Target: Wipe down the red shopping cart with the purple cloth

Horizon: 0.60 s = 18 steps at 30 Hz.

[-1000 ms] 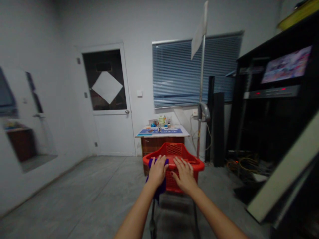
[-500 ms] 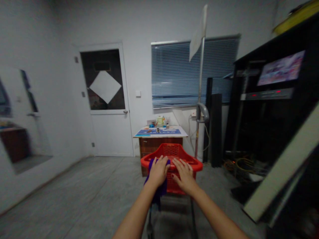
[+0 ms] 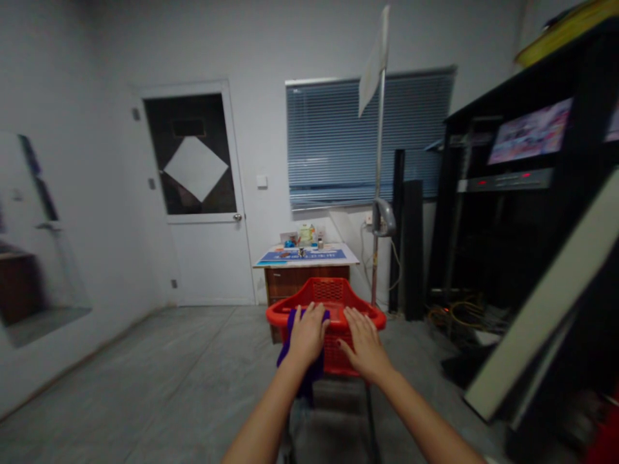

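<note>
Head view: red cart basket (image 3: 337,365) directly ahead of the wearer on grey floor, thin dark legs beneath, in front of a wooden desk (image 3: 309,277). Left hand (image 3: 308,333) lies palm down on the near rim, over a purple cloth (image 3: 316,370) draped there and hanging down the near side. Its fingers are bent slightly over the edge, thumb toward the right — whether they grip cloth or rim, cannot tell. Right hand (image 3: 366,345) rests on the same rim, just right of the left one and apart from it; fingers nearly straight and close together, thumb spread below the rim, nothing enclosed. Small items sit at the desk's back edge. Beyond: white door (image 3: 207,261) left, window blinds (image 3: 333,148) behind the desk, pole (image 3: 380,129) right, lit screen (image 3: 530,132) farther right.
</note>
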### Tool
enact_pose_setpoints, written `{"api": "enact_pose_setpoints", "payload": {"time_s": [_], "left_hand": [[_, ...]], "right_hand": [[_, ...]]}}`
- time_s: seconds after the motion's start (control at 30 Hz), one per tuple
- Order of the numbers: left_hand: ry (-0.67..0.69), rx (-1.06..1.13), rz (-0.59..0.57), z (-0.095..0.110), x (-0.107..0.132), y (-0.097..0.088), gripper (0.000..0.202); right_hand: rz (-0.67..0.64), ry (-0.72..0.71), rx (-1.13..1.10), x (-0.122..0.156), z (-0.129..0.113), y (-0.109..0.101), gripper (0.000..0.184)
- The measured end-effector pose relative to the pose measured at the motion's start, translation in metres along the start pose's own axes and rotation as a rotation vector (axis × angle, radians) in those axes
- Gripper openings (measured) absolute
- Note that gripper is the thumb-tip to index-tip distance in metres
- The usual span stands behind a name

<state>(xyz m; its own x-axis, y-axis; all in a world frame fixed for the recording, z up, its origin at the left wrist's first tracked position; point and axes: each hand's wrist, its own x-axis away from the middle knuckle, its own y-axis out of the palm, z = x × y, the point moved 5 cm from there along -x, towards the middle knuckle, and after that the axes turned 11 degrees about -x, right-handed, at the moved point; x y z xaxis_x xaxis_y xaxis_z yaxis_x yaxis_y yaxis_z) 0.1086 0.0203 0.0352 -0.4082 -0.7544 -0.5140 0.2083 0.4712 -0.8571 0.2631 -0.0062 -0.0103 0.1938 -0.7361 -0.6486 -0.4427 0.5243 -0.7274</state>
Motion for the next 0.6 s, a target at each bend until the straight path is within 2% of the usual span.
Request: {"api": "enact_pose_setpoints", "payload": {"time_s": [0.07, 0.13, 0.27, 0.33, 0.43, 0.53, 0.6], "left_hand": [[0.068, 0.016, -0.008, 0.008, -0.003, -0.003, 0.041], [0.106, 0.027, -0.011, 0.006, -0.003, -0.004, 0.041], [0.019, 0.013, -0.020, -0.018, -0.002, -0.003, 0.041], [-0.043, 0.000, -0.035, -0.024, -0.004, -0.002, 0.041], [-0.045, -0.006, -0.055, -0.012, -0.010, -0.002, 0.041], [0.063, 0.018, -0.074, 0.009, -0.016, -0.003, 0.040], [0.120, 0.041, -0.085, 0.013, -0.019, -0.004, 0.040]], "right_hand": [[-0.014, 0.009, -0.013, -0.001, 0.000, -0.002, 0.068], [-0.021, 0.013, -0.023, -0.001, 0.000, -0.004, 0.067], [-0.031, -0.009, -0.043, -0.002, -0.002, -0.006, 0.070], [-0.034, -0.014, -0.050, -0.003, -0.002, -0.003, 0.072], [-0.036, -0.017, -0.053, -0.004, -0.001, 0.001, 0.074], [-0.039, -0.022, -0.059, -0.004, 0.003, 0.004, 0.075], [-0.042, -0.034, -0.061, -0.003, 0.005, 0.003, 0.075]]}}
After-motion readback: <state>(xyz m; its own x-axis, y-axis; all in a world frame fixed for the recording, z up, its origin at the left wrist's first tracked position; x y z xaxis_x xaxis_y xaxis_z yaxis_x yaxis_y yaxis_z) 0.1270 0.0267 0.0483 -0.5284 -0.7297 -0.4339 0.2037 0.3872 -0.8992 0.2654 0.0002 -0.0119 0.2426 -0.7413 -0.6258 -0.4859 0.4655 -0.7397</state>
